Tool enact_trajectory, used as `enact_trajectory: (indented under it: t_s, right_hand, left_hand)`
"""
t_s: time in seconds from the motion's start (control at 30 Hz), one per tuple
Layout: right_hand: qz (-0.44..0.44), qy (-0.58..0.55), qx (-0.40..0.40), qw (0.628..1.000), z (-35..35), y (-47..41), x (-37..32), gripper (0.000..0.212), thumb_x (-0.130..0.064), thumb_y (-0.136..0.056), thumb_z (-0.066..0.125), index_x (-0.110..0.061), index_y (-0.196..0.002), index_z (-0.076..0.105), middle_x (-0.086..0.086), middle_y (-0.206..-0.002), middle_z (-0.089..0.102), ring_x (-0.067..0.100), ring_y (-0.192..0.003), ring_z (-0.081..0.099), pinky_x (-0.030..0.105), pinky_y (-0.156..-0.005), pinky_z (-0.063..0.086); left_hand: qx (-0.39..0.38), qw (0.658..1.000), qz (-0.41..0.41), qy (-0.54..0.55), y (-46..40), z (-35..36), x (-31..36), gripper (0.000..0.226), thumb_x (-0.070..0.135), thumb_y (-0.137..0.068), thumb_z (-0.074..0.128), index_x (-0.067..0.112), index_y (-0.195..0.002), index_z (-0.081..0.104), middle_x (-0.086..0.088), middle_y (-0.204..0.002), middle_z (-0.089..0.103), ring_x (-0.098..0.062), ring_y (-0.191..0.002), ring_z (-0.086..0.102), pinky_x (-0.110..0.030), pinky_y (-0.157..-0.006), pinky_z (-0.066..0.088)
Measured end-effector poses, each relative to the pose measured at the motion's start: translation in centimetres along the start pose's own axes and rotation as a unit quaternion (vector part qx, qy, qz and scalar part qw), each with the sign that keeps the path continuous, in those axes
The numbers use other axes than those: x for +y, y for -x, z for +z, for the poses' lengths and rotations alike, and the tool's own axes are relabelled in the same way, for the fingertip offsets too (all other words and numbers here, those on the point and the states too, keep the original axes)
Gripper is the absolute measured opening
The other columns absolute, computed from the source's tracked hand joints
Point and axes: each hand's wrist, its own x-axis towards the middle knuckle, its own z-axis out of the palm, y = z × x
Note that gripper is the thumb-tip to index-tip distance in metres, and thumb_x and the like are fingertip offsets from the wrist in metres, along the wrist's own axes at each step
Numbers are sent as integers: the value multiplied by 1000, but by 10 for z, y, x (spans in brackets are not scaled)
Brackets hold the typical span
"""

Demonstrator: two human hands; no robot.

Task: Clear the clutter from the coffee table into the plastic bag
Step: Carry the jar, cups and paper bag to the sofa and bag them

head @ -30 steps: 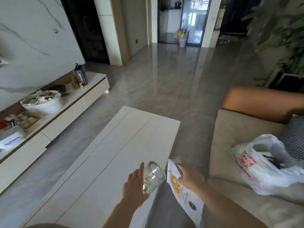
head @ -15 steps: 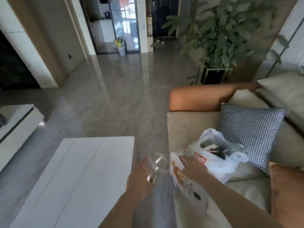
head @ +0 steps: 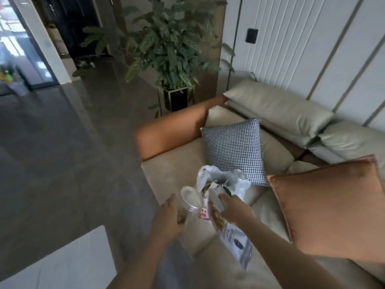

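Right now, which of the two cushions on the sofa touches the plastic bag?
The black-and-white checked cushion: the plastic bag leans against its lower edge. The plain orange cushion lies apart, to the right.

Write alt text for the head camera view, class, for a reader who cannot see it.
Two hands reach toward a white plastic bag on a beige sofa: the left hand holds a clear cup, the right hand a printed packet.

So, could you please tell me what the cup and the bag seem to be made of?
The cup in the left hand looks like clear plastic, possibly glass: you see through its wall. The plastic bag looks like thin, crinkled white film.
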Motion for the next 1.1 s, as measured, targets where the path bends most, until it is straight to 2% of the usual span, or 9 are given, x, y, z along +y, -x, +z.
enact_trajectory:
  t_s: [0.13, 0.27, 0.47, 0.53, 0.67, 0.77, 0.93, 1.0, 1.1]
  right_hand:
    - [43, -20, 6, 999, -9, -10, 14, 40, -35, -83, 57, -26, -121, 47, 6, -109, 61, 24, -98, 63, 34, -80, 54]
    - [77, -30, 19, 996, -25, -34, 35, 40, -34, -84, 56, -25, -122, 46, 7, -108, 57, 26, -101, 60, 34, -81, 51]
    - [84, -55, 42, 994, -70, -95, 61, 35, -35, -87, 55, -22, -119, 49, 3, -97, 56, 24, -91, 63, 37, -78, 56]
    - [86, -60, 48, 993, -80, -117, 69, 33, -30, -88, 56, -21, -120, 50, 3, -98, 56, 23, -89, 63, 37, -74, 57]
    - [105, -70, 53, 991, -87, -153, 81, 36, -29, -88, 56, -23, -123, 47, 5, -102, 51, 22, -88, 58, 35, -73, 53]
    - [113, -88, 44, 989, -82, -174, 90, 38, -31, -86, 55, -24, -122, 48, 7, -107, 55, 25, -94, 60, 38, -80, 53]
    - [131, -131, 27, 982, -62, -198, 105, 41, -30, -87, 56, -24, -126, 47, 4, -109, 53, 22, -96, 58, 37, -81, 51]
    - [141, -147, 20, 979, -55, -206, 108, 45, -32, -86, 59, -27, -129, 46, 5, -111, 54, 22, -97, 59, 41, -83, 54]
    - [163, -170, 17, 972, -47, -219, 110, 50, -31, -84, 60, -30, -132, 44, 4, -111, 54, 22, -94, 61, 42, -80, 56]
  left_hand:
    - [-24, 999, 33, 11, -30, 3, 24, 88, 36, -77, 68, 15, -149, 21, -3, -141, 43, -22, -122, 52, -30, -93, 44]
    - [-62, 996, 49, 32, -70, 19, 46, 96, 47, -66, 65, 19, -147, 22, -3, -124, 57, -21, -107, 59, -35, -86, 51]
    - [-56, 995, 76, 22, -135, 35, 90, 100, 33, -73, 71, 18, -152, 11, -4, -137, 49, -24, -118, 55, -31, -88, 48]
    - [-51, 995, 82, 40, -157, 41, 101, 97, 31, -74, 72, 16, -151, 15, -4, -143, 43, -23, -123, 51, -32, -94, 46]
    - [-20, 991, 92, 99, -196, 61, 113, 89, 35, -68, 73, 12, -143, 32, -5, -138, 46, -23, -125, 49, -36, -98, 47]
    - [-27, 990, 98, 100, -218, 80, 115, 85, 28, -70, 77, 10, -142, 34, -4, -137, 46, -20, -127, 45, -28, -102, 42]
    - [-73, 988, 88, 103, -246, 105, 107, 88, 24, -72, 76, 20, -144, 27, 3, -132, 50, -11, -111, 56, -20, -87, 46]
    - [-75, 989, 92, 88, -256, 112, 102, 86, 27, -74, 76, 19, -145, 27, 3, -130, 51, -10, -108, 57, -14, -80, 42]
    - [-70, 990, 108, 64, -272, 121, 91, 84, 31, -75, 77, 15, -144, 31, 0, -135, 49, -13, -120, 51, -14, -89, 40]
